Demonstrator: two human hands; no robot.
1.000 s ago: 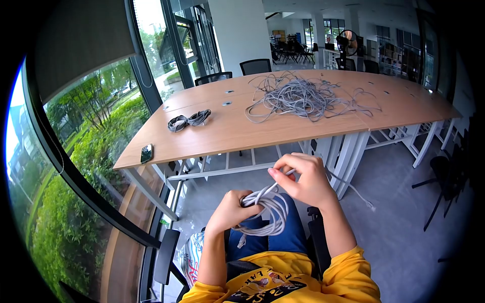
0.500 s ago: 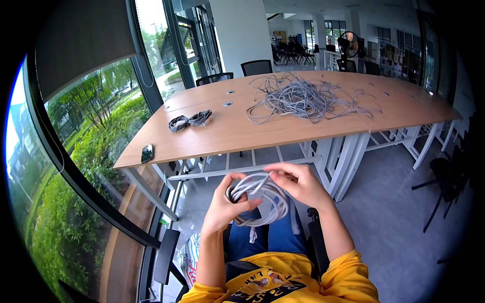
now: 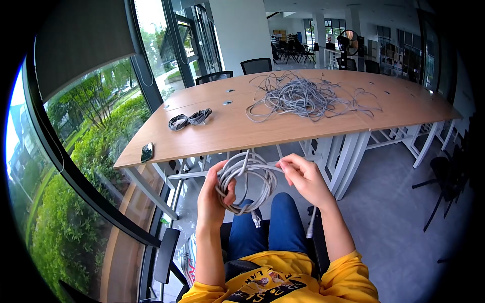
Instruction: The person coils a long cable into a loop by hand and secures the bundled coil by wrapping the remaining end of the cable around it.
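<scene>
My left hand (image 3: 212, 194) is closed around the left side of a coiled grey network cable (image 3: 270, 188), held above my lap. One plug (image 3: 256, 219) of this cable hangs below the coil. My right hand (image 3: 303, 177), to the right of the coil, pinches a length of the same cable between thumb and fingers. From under that hand the cable's other end hangs down, with a plug (image 3: 309, 231) at its tip.
On the wooden table (image 3: 202, 141) ahead lie a large tangle of grey cables (image 3: 303, 98), a bundled dark grey cable (image 3: 190, 119) and a phone (image 3: 147, 152). Chairs (image 3: 256, 66) stand behind it. A window (image 3: 81, 161) runs along the left, and a chair armrest (image 3: 166, 255) is beside me.
The coil has tilted up and shifted slightly left in my left hand. My right hand has drawn a cable length out to the right, and its plug end now hangs below that hand.
</scene>
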